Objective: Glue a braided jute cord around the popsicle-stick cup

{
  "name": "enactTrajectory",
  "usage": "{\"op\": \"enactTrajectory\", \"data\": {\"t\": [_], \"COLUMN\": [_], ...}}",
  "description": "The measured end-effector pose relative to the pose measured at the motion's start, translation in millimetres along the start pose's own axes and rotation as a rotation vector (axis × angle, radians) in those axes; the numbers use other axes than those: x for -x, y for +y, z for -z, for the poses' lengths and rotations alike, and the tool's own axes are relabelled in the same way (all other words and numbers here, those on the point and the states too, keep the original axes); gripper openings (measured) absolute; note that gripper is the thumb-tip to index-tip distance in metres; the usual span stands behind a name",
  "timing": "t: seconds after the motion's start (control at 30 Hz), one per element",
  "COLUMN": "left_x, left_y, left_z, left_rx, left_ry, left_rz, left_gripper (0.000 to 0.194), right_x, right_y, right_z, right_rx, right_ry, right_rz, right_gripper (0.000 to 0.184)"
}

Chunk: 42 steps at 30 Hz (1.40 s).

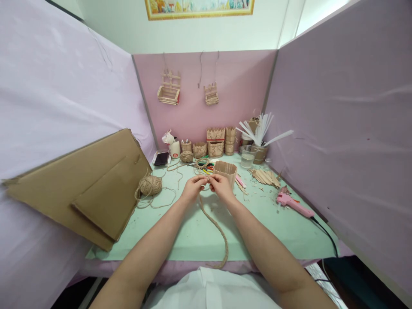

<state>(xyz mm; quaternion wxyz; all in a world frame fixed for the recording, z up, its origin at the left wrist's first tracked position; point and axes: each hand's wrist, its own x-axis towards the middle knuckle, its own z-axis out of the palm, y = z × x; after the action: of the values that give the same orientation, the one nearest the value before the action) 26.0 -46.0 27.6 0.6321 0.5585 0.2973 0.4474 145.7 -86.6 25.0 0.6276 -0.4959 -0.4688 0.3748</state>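
"White shirt cloth is sitting nearest us; beyond it the green-topped table is spreading out; big cardboard is leaning along its left side."

"And what are we handling?"

"Rope-like cord; it is curving from our hands down to the table's front edge; a pink glue gun is lying well apart at the right."

"How are our fingers standing?"

"Narrow; our left hand and right hand are pinching the cord with the tips nearly meeting, just before a stick cup; exactly how it is lying between the fingertips, we cannot tell."

"So how are we doing this well?"

"By steadying both wrists, we'd judge; by letting the hanging length run slack, so nothing is tugging; by pressing the smallest strands flat, so none is fraying."
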Motion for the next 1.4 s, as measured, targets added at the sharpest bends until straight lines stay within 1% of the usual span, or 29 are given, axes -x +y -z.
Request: {"op": "enactTrajectory", "data": {"t": [0.07, 0.2, 0.3, 0.43, 0.57, 0.73, 0.87, 0.93, 1.03, 1.13, 1.2, 1.4], "left_x": [0.7, 2.6, 3.1, 1.1, -3.2, -4.5, 0.1, 2.3, 2.7, 0.9, -0.1, 0.0], "left_y": [1.9, 3.4, 2.9, -0.3, -6.4, -9.3, -3.0, 0.7, 3.3, 2.8, 1.7, -2.0], "left_z": [-0.6, -2.4, -3.2, -1.2, 2.7, 3.4, -0.7, -2.2, -1.5, 1.0, 1.9, -0.7], "left_rx": [0.047, 0.093, 0.102, 0.064, -0.005, -0.061, -0.002, 0.088, 0.211, 0.260, 0.244, 0.109], "left_ry": [-0.019, 0.017, 0.037, 0.055, 0.072, 0.109, 0.115, 0.078, -0.013, -0.054, -0.052, -0.009], "left_rz": [0.051, 0.058, 0.034, -0.002, -0.045, -0.068, -0.001, 0.069, 0.196, 0.271, 0.249, 0.061], "left_gripper": [0.024, 0.025, 0.026, 0.028, 0.028, 0.025, 0.022, 0.021, 0.019, 0.019, 0.020, 0.034], "right_x": [-0.5, 0.6, 3.1, 6.5, 6.7, 6.9, 10.2, 12.3, 15.4, 17.8, 18.0, 12.4], "right_y": [0.3, -0.7, -2.8, -6.3, -6.6, -4.8, -6.4, -7.4, -8.8, -10.1, -10.6, -7.7], "right_z": [0.0, -0.2, -1.3, -2.9, -2.2, -1.4, -2.9, -3.9, -5.4, -6.8, -7.3, -6.1], "right_rx": [-0.004, 0.088, 0.142, 0.150, 0.196, 0.302, 0.366, 0.391, 0.413, 0.416, 0.414, 0.361], "right_ry": [0.024, 0.137, 0.098, 0.074, 0.094, 0.164, 0.173, 0.150, 0.091, 0.046, 0.046, 0.113], "right_rz": [0.006, 0.116, 0.146, 0.114, 0.156, 0.247, 0.303, 0.347, 0.430, 0.478, 0.472, 0.338], "right_gripper": [0.027, 0.016, 0.012, 0.020, 0.028, 0.023, 0.019, 0.018, 0.017, 0.017, 0.017, 0.013]}}
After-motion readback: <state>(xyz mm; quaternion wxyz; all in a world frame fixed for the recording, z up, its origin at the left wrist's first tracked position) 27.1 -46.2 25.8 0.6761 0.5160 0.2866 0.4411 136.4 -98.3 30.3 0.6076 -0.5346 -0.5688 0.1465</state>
